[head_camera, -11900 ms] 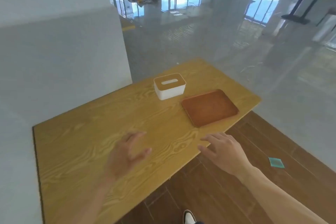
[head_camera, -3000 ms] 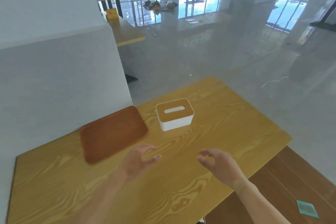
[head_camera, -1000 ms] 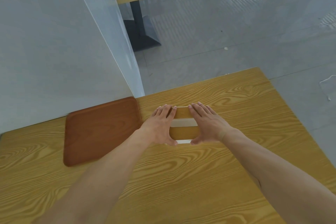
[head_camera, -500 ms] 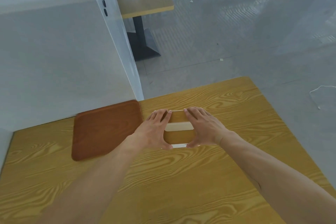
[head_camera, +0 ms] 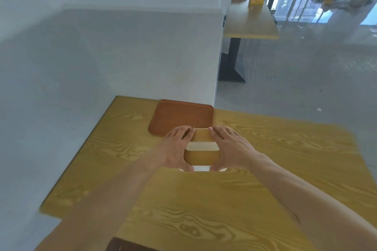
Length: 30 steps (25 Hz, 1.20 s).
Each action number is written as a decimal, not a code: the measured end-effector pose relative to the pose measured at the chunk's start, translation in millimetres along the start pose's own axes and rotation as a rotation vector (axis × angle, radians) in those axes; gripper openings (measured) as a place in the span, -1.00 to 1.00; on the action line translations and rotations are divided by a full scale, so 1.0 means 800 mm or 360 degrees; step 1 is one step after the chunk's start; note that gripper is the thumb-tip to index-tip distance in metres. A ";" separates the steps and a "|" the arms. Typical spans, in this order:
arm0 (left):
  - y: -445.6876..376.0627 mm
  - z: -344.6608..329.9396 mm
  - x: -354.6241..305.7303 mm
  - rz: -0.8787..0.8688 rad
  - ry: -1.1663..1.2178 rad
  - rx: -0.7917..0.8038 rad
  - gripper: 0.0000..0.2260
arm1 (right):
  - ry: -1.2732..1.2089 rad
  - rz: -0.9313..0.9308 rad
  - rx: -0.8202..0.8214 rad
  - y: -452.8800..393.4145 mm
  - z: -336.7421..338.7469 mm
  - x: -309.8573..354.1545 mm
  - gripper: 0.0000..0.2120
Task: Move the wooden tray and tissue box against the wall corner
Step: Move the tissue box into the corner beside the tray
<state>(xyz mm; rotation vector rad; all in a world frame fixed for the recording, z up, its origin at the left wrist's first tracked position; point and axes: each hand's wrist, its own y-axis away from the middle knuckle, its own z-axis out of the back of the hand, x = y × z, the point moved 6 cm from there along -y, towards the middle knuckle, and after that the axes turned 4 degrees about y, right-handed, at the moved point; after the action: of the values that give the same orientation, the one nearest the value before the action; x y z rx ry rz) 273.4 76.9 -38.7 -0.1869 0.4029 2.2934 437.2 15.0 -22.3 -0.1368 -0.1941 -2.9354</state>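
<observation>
The desk [head_camera: 265, 159] is yellow wood with bold, smooth grain; the wooden tray [head_camera: 179, 118], at 12 o'clock from the tissue box [head_camera: 202, 155], looks matt reddish-brown; the box has a wood-toned lid over white, plastic-looking sides; the wall [head_camera: 122, 57] is matt grey; the floor [head_camera: 306, 87] at 2 o'clock is glossy.

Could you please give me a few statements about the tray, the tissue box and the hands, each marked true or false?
1. Both hands, left and right, are on the tissue box. True.
2. The tray sits at the table's right edge. False: it lies at the far side, by the wall.
3. The box stands on the tray. False: it is on the table, just in front of the tray.
4. The tray holds nothing. True.
5. One hand grips the tray. False: neither does.
</observation>
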 end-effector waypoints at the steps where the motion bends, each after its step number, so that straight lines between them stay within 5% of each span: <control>1: 0.023 0.001 0.013 0.0055 0.0004 -0.0019 0.15 | -0.0008 0.0060 -0.0004 -0.006 0.002 0.021 0.27; 9: 0.194 0.002 0.123 0.0395 0.0029 -0.0092 0.12 | -0.0016 0.0431 -0.0005 -0.051 0.003 0.205 0.19; 18: 0.345 0.004 0.283 0.0512 0.0067 -0.0107 0.14 | 0.0034 0.0524 0.0048 -0.124 -0.016 0.412 0.21; 30: 0.297 0.023 0.366 0.0233 -0.0015 -0.0015 0.14 | 0.0026 0.0163 -0.0003 -0.182 -0.029 0.430 0.25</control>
<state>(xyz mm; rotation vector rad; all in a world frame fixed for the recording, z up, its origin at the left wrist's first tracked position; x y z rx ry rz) -100.7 131.0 -42.7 -0.1559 0.4130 2.4397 70.5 88.3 -26.8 -0.1191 -0.1763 -2.8339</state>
